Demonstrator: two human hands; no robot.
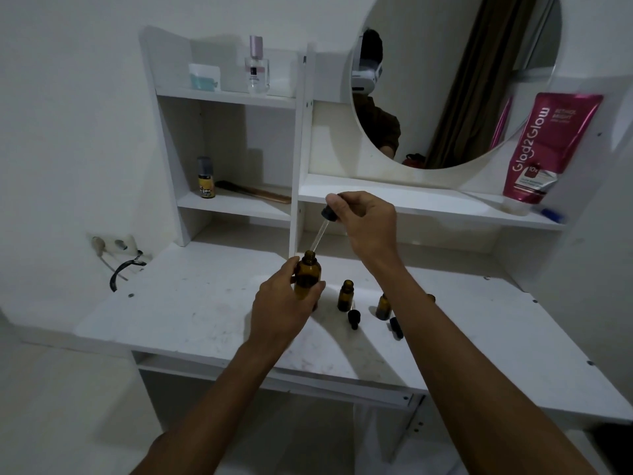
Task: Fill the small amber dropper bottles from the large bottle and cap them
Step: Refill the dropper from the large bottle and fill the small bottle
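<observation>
Fingers of my left hand (281, 308) wrap round the large amber glass bottle (307, 277), held upright over the white desk (191, 303). My right hand (368, 222) pinches a black-capped glass dropper (327, 217), its tip at the bottle's mouth. Small amber bottles (345, 296) stand open just beside, with black dropper caps (354, 318) lying near them. On the shelf, a pink tube (544, 149) reads "Glad2Glow".

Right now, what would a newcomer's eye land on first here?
The left hand gripping the large amber bottle at centre, while the right hand pinches a dropper with its glass tip at that bottle's mouth. Next, the bright pink tube leaning by the round mirror, far right.
</observation>
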